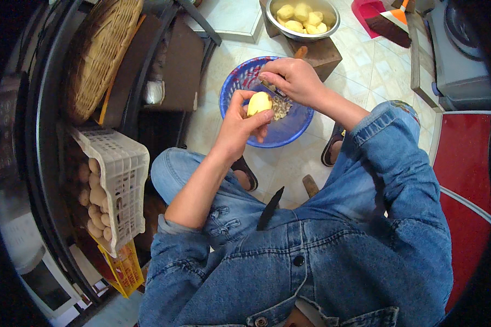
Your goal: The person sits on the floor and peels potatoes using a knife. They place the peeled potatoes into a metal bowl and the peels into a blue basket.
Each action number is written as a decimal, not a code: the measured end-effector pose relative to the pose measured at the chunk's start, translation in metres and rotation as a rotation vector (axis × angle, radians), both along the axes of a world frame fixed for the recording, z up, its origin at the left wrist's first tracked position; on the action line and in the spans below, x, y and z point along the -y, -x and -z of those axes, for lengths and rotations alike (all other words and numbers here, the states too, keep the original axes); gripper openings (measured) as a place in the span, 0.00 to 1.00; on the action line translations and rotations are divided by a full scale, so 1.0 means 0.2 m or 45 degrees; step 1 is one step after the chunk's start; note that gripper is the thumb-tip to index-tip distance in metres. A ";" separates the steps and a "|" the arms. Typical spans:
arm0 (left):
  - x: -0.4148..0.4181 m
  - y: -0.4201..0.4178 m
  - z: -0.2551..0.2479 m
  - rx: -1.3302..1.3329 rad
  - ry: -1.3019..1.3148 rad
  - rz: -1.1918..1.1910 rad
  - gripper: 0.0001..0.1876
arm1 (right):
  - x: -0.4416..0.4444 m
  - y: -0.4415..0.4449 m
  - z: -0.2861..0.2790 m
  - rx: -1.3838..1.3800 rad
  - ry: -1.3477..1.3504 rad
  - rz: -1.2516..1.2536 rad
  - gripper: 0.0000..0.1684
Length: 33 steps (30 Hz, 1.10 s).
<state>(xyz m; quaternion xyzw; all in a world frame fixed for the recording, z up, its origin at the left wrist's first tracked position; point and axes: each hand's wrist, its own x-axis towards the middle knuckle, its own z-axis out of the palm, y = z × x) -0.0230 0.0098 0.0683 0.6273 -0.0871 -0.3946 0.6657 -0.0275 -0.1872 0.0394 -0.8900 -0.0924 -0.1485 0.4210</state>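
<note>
My left hand point(239, 124) grips a peeled yellow potato point(259, 103), with a few dark spots left near its ends. In my right hand point(296, 77) is a peeler or small knife with an orange-brown handle point(301, 52). Its handle sticks out past the back of the fist, and the metal blade end, partly hidden by my fingers, is close to the potato. Beneath both hands a blue plastic basket point(284, 139) with a red-patterned, perforated side stands on the floor. Potato peelings point(283, 109) lie inside it.
A steel bowl point(333, 26) of peeled potatoes rests on a wooden stool point(325, 57) ahead. Left are a rack with a wicker tray point(110, 53) and a white plastic crate point(129, 184) of unpeeled potatoes. A broom point(392, 26) and pink dustpan point(361, 14) are at far right.
</note>
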 end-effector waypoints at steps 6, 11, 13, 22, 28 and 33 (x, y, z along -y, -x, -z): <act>0.00 -0.01 0.03 -0.091 -0.014 -0.055 0.22 | -0.05 0.04 -0.04 0.176 -0.021 -0.111 0.10; -0.01 -0.01 0.01 -0.066 0.033 0.024 0.21 | 0.01 0.00 0.02 0.055 0.068 0.021 0.12; -0.01 -0.01 0.02 -0.080 0.069 0.009 0.21 | 0.01 0.00 0.01 0.031 0.026 0.019 0.13; 0.00 -0.01 0.01 -0.176 0.219 -0.061 0.28 | -0.02 0.02 -0.04 0.117 -0.032 -0.048 0.11; -0.01 -0.02 0.03 -0.229 0.175 0.032 0.29 | -0.02 0.02 -0.04 0.091 -0.017 -0.039 0.11; -0.01 -0.02 0.04 -0.203 0.113 0.060 0.28 | -0.02 0.03 -0.04 0.114 -0.018 -0.050 0.11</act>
